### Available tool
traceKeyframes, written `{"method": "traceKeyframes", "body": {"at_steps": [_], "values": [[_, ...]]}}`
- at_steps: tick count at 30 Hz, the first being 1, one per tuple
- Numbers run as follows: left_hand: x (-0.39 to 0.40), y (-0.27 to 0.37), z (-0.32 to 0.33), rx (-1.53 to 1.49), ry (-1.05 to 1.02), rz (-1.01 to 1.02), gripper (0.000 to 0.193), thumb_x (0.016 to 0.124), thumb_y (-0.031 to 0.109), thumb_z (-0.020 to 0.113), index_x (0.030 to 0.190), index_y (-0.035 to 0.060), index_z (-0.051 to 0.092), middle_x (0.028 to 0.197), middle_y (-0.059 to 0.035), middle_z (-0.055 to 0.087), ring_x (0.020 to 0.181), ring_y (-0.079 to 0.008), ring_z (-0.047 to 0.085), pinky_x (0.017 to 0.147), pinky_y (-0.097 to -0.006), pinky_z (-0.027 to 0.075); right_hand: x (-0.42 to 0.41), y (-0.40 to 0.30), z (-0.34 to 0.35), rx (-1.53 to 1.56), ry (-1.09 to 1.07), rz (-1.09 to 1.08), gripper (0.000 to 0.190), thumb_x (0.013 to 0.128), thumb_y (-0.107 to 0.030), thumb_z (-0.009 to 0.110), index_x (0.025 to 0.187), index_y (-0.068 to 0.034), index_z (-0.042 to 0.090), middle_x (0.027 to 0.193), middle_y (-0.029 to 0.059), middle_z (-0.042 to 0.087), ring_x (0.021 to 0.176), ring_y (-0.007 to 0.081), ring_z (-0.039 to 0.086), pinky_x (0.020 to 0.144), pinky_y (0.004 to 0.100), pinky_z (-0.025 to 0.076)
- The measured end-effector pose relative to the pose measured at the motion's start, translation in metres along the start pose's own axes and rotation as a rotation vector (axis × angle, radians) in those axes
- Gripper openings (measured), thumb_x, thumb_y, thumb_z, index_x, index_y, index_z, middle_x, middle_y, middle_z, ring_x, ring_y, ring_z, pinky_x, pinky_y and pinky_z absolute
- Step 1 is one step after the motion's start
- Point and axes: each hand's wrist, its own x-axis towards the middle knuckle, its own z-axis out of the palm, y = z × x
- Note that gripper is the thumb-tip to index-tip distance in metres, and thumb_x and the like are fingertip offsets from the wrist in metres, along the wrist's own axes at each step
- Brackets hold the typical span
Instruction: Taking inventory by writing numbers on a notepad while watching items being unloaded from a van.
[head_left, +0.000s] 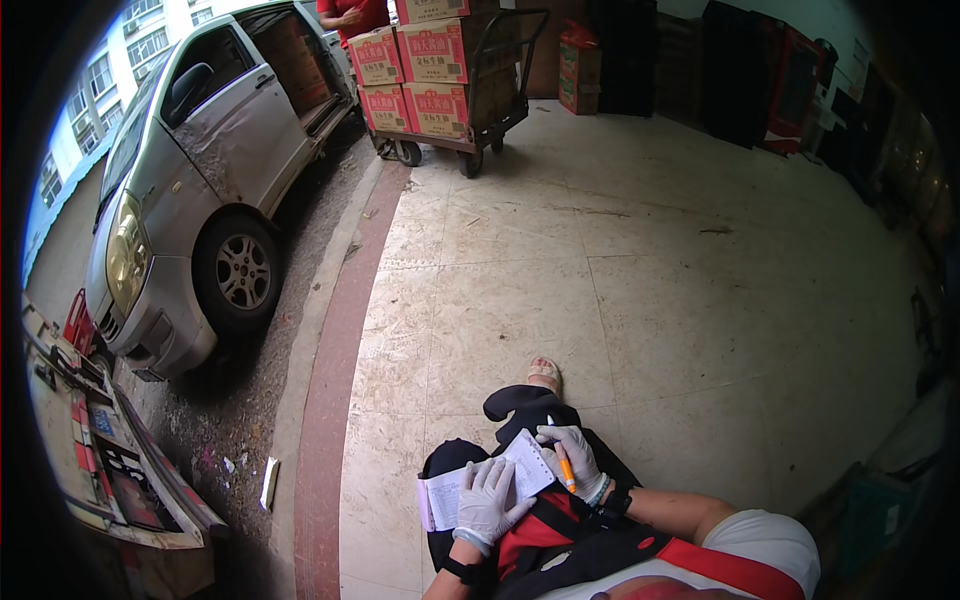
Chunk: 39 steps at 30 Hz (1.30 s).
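Observation:
A small open notebook (448, 489) lies across my lap, its pages covered in handwriting too small to read, with a pink edge at its left. My left hand (484, 504), in a white glove, rests flat on the pages with the fingers extended. Between the gloved fingers of my right hand (576, 456) is an orange pen (565, 471), at the notebook's right edge. One end of the pen points back toward my body; the other sticks out beyond my fingers. Under the notebook are my dark trousers (517, 405) and a red and black garment (536, 529).
A silver van (225, 142) with an open side door stands at left, near a truck bed (135, 480). Cartons (436, 52) are stacked on a hand trolley (450, 146), with a person in red (356, 19) behind. A red kerb strip (337, 375) borders the tiled floor (675, 315).

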Motion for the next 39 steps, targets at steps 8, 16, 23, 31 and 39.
{"method": "traceKeyframes", "body": {"at_steps": [8,16,23,31,39], "values": [[0.0001,-0.0001,0.0000,0.010,0.000,0.001,0.077,0.082,0.059,0.064,0.134,0.0028,0.052,0.137,-0.0159,0.054,0.135,-0.0299,0.044,0.116,-0.0523,0.020,0.0005,0.0031,0.0023,0.009,0.027,-0.048,0.039,0.085,-0.006,0.068,0.123,-0.006,0.060,0.098,0.0039,0.063,0.084,0.0205,0.053,0.080,0.0316,0.046],[0.0004,0.0002,-0.0006,0.003,-0.007,-0.004,0.078,0.082,0.059,0.064,0.134,0.0028,0.051,0.138,-0.0156,0.054,0.135,-0.0296,0.043,0.116,-0.0520,0.021,0.0007,0.0002,0.0011,0.018,0.013,-0.020,0.039,0.086,-0.006,0.068,0.123,-0.006,0.060,0.098,0.0037,0.063,0.084,0.0202,0.053,0.079,0.0315,0.046],[0.0003,-0.0002,0.0003,-0.001,-0.002,-0.004,0.078,0.082,0.059,0.064,0.135,0.0029,0.051,0.138,-0.0156,0.053,0.135,-0.0295,0.043,0.116,-0.0516,0.021,0.0017,0.0018,0.0024,0.003,0.037,-0.060,0.039,0.086,-0.006,0.069,0.123,-0.007,0.060,0.097,0.0025,0.062,0.079,0.0185,0.051,0.076,0.0310,0.045],[0.0006,-0.0004,0.0001,0.000,-0.004,-0.003,0.077,0.082,0.059,0.064,0.134,0.0028,0.052,0.137,-0.0157,0.054,0.135,-0.0296,0.044,0.116,-0.0519,0.022,0.0004,0.0037,0.0032,0.019,0.033,-0.040,0.040,0.085,-0.005,0.069,0.123,-0.007,0.060,0.096,0.0019,0.062,0.075,0.0167,0.050,0.074,0.0301,0.045],[0.0009,0.0001,-0.0007,0.000,-0.003,-0.002,0.077,0.083,0.059,0.063,0.134,0.0027,0.052,0.138,-0.0159,0.054,0.135,-0.0299,0.044,0.116,-0.0523,0.021,0.0010,0.0014,0.0023,0.021,0.043,-0.036,0.041,0.083,-0.003,0.070,0.123,-0.007,0.061,0.095,0.0016,0.062,0.073,0.0155,0.050,0.072,0.0292,0.046]]}}
